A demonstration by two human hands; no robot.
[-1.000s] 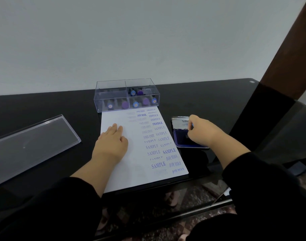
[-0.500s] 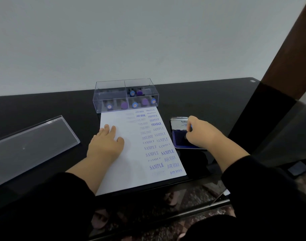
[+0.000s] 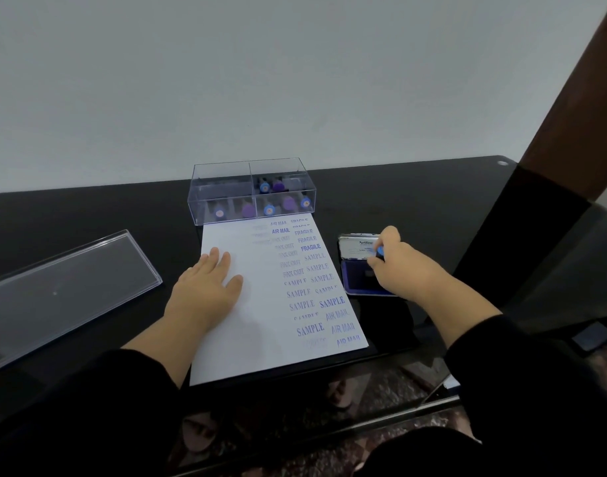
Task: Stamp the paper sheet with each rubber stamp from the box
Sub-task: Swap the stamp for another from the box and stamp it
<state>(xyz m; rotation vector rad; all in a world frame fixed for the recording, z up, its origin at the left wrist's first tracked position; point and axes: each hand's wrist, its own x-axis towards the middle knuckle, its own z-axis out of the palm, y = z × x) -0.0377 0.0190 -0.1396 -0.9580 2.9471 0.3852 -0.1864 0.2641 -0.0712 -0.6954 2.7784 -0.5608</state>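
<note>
A white paper sheet (image 3: 260, 315) lies on the black table, its right half covered with blue prints reading AIR MAIL, FRAGILE, FAX OUT and SAMPLE. My left hand (image 3: 205, 287) rests flat on the sheet's left part, fingers together. My right hand (image 3: 403, 266) grips a rubber stamp (image 3: 379, 252) with a blue-capped handle, held down over the open blue ink pad (image 3: 355, 278) to the right of the sheet. A clear plastic box (image 3: 250, 191) with several blue and purple stamps stands at the sheet's far edge.
The clear box lid (image 3: 64, 290) lies on the table to the left. The black table (image 3: 398, 201) ends at a wall behind. A brown post (image 3: 577, 108) rises at the right. The near table edge runs just below the sheet.
My left hand slid slightly left on the sheet. My right hand stays over the ink pad with the stamp, whose blue cap now shows between the fingers.
</note>
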